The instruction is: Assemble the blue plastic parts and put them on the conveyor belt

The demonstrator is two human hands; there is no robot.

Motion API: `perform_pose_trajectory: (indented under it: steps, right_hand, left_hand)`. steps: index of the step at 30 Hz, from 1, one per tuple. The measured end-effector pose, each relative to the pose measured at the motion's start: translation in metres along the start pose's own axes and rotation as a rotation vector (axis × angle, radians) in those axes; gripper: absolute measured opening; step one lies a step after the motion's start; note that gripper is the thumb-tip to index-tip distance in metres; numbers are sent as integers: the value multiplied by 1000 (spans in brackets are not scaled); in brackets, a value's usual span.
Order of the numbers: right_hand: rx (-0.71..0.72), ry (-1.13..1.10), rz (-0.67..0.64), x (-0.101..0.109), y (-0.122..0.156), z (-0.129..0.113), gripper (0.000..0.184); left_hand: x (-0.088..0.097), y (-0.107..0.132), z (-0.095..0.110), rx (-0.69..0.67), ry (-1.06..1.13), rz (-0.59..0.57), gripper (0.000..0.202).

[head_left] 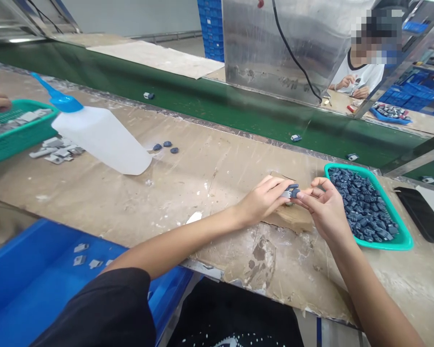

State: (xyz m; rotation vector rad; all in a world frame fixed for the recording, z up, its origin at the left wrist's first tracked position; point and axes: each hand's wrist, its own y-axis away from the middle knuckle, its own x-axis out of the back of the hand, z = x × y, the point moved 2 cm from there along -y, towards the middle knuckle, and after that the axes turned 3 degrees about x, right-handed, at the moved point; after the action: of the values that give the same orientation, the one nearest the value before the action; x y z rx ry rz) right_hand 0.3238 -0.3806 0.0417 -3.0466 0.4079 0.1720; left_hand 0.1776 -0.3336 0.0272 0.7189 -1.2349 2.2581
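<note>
My left hand [264,200] pinches a small grey metal part with a dark blue cap [291,192] just above the worn bench top. Facing it from the right, my right hand [321,205] has its fingertips closed on the same small piece. Both hands meet over a scrap of brown cardboard [292,219]. Right beside my right hand sits a green tray [401,241] filled with several dark blue caps [361,207].
A white squeeze bottle with a blue nozzle [101,137] lies on the bench at left, near a green basket [10,142] and loose grey parts [56,152]. Behind runs a green conveyor belt [202,103]. A blue bin [32,274] sits below the bench. Another person [358,77] works opposite.
</note>
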Motion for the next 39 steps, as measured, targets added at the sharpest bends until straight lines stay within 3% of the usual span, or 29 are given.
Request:
perform_pose_trajectory:
  steps: [14, 17, 20, 22, 24, 27, 29, 31, 36, 39]
  right_hand:
    - [57, 90, -40, -5, 4, 7, 35]
    - [195, 280, -2, -10, 11, 10, 26]
    - [445, 692, -4, -10, 14, 8, 6]
    - [613, 976, -99, -1, 9, 1, 21]
    - [706, 1197, -99, 25, -3, -11, 37]
    - [589, 1496, 83, 84, -23, -28, 41]
    - [401, 1628, 2, 121, -32, -27, 35]
    - [293, 1649, -54, 147, -37, -19, 35]
    - [225, 1595, 55, 178, -42, 6, 34]
    - [246, 1525, 98, 194, -43, 20, 31]
  left_hand:
    - [-5, 6, 6, -71, -152, 98, 25]
    - [-5, 7, 8, -86, -163, 107, 25]
    - [-6, 2, 0, -115, -120, 42, 25]
    - [-8, -7, -16, -107, -110, -44, 24]
    - [-9, -23, -45, -39, -119, -110, 25]
    - [-7, -56, -103, 166, -160, -122, 27]
    - [-5, -78, -140, 329, -219, -103, 27]
    - [-5, -97, -169, 482, -272, -80, 26]
    - [-9, -120, -212, 688, -353, 2, 38]
    - [17, -113, -238, 793, -404, 83, 49]
